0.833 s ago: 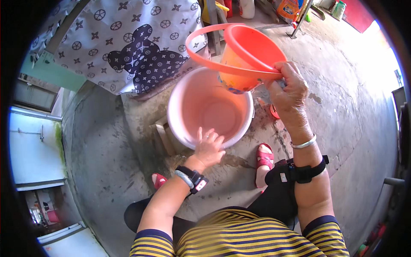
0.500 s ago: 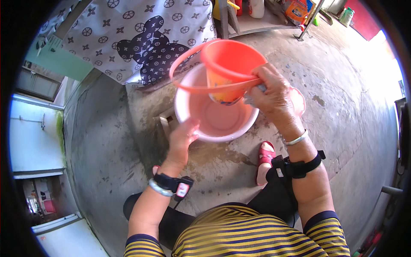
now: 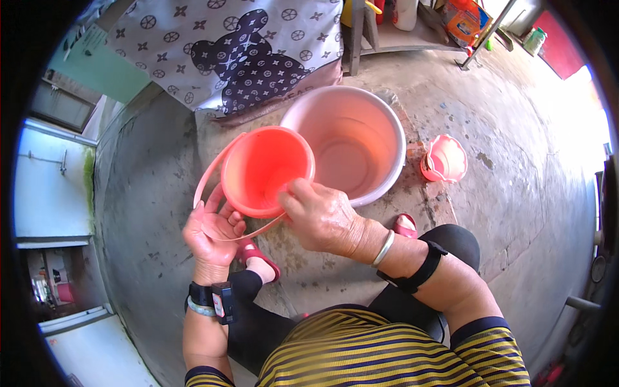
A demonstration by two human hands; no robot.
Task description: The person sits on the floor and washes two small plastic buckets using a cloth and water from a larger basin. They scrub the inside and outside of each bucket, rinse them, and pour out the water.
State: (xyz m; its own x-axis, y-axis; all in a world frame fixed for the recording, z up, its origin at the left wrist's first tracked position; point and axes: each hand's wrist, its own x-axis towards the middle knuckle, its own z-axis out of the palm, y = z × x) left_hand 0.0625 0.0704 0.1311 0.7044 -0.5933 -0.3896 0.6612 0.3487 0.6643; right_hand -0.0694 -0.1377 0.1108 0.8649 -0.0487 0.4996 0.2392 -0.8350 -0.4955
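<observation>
A small red bucket (image 3: 258, 155) is held up at centre left, its mouth facing me. My left hand (image 3: 213, 231) is palm up, fingers curled against the bucket's near side below the rim. The bucket's band handle (image 3: 207, 174) hangs loose over that hand. My right hand (image 3: 322, 216) is closed at the right part of the bucket's rim, its fingertips reaching into the mouth; what it grips is hidden. A large pale pink tub (image 3: 380, 135) stands on the floor just behind the bucket.
A small pink container with a wavy rim (image 3: 446, 158) stands right of the tub. Behind are a patterned cloth (image 3: 174, 55) with a black bear shape and a low shelf (image 3: 412, 40) with bottles and an orange package. My feet in red sandals (image 3: 263, 259) flank the tub's near side.
The red bucket has moved from above the tub down to the left and tipped toward me. My left hand has left the tub's rim for the bucket. My right hand has moved left and lower.
</observation>
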